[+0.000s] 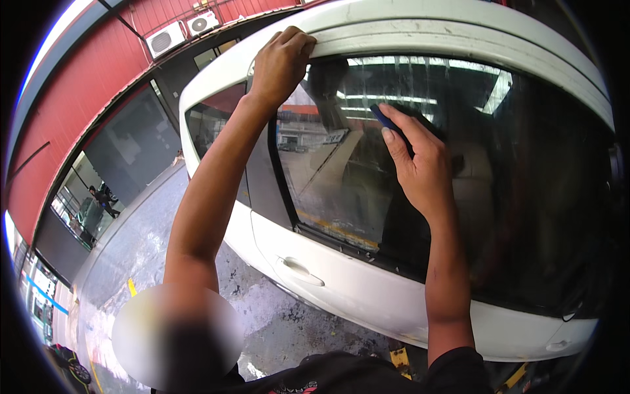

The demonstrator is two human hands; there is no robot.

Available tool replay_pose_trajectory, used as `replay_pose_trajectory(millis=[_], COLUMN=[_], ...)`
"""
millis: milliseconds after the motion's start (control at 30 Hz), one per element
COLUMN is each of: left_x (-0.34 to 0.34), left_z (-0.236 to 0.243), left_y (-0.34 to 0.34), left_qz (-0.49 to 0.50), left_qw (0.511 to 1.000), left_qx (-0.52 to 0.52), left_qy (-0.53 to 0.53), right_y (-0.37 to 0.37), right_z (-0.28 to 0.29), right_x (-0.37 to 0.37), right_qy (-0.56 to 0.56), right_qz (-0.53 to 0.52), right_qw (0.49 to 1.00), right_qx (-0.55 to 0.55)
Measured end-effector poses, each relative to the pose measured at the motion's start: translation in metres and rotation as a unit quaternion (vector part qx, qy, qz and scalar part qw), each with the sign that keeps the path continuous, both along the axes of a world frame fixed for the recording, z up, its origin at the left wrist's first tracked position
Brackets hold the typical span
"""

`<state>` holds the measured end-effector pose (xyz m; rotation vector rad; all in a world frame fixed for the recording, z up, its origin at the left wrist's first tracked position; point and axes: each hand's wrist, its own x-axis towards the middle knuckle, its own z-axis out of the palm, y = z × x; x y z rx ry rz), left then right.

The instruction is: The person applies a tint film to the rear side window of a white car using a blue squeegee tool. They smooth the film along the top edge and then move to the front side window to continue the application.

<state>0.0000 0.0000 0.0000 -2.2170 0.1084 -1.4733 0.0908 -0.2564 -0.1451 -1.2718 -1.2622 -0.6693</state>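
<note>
My left hand (pixel 279 62) is raised to the top of the rear door frame of a white car (pixel 426 26), its fingers curled onto the edge beside the window's upper corner. My right hand (pixel 423 157) grips a flat dark blue tool (pixel 382 117) at the dark side window (pixel 512 184), which reflects ceiling lights and the street. The tool's far part is mostly covered by my fingers. Below the glass is a white door handle (pixel 302 277).
A red corrugated wall (pixel 42 164) with air-conditioning units (pixel 165 42) rises at left above grey shutters (pixel 128 131). A person (pixel 102 200) in dark clothes is in a doorway. Stained concrete floor (pixel 138 230) with yellow markings runs beside the car.
</note>
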Motion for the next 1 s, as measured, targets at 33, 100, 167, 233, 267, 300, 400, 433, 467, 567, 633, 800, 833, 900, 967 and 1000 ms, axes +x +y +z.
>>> replay_pose_trajectory(millis=[33,100,167,233,267,300,400,433,467,567,633,800,833,900,967,1000], left_x=[0.001,-0.002,-0.008,-0.009,-0.006,-0.006,-0.003,-0.006,-0.012,-0.014,-0.013,-0.006,-0.007,-0.007,-0.013,-0.015], left_z=[0.003,0.009,0.014,0.009,0.005,0.002,0.004,0.008,0.014,0.021,0.024,0.011,0.01,0.012,0.018,0.02], left_y=[-0.001,0.001,0.0,0.001,0.0,-0.002,-0.002,0.0,0.006,0.016,0.015,0.011,0.011,0.011,0.017,0.02], left_qz=[-0.038,-0.088,-0.081,-0.061,-0.034,-0.005,0.044,0.0,-0.043,-0.121,-0.125,-0.04,-0.041,-0.05,-0.086,-0.099], left_qw=[0.999,0.991,0.99,0.997,0.999,1.0,0.998,1.0,0.996,0.981,0.985,0.995,0.996,0.996,0.993,0.989], left_qx=[-0.031,-0.087,-0.088,-0.029,-0.003,0.024,0.038,-0.01,-0.058,-0.107,-0.065,0.092,0.084,0.068,-0.036,-0.047], left_qy=[0.01,0.044,0.068,0.033,0.012,-0.01,-0.002,0.029,0.059,0.104,0.103,0.003,0.004,0.005,0.076,0.099], right_y=[0.0,0.0,-0.001,-0.003,-0.005,-0.006,-0.001,0.001,0.003,-0.002,-0.005,-0.01,-0.006,0.0,-0.003,-0.003], right_z=[-0.001,-0.002,-0.004,-0.008,-0.007,-0.006,-0.002,-0.002,-0.003,-0.004,-0.007,-0.006,-0.005,-0.004,-0.005,-0.005], right_x=[0.004,0.004,-0.005,-0.007,-0.007,-0.009,-0.007,-0.007,-0.007,-0.007,-0.005,-0.008,-0.009,-0.008,-0.011,-0.011], right_qy=[0.0,-0.001,-0.004,0.0,0.006,0.011,0.006,0.0,-0.006,-0.004,-0.004,-0.001,-0.008,-0.025,-0.017,-0.018], right_qz=[0.001,0.006,0.013,0.026,0.025,0.026,-0.008,-0.007,-0.006,0.005,0.015,0.016,0.009,-0.014,-0.022,-0.023], right_qw=[1.0,1.0,1.0,1.0,1.0,1.0,1.0,1.0,1.0,1.0,1.0,1.0,1.0,1.0,1.0,1.0], right_qx=[-0.001,0.007,0.023,0.011,-0.001,-0.012,-0.009,0.002,0.013,0.003,-0.009,-0.022,-0.01,0.012,-0.003,-0.005])
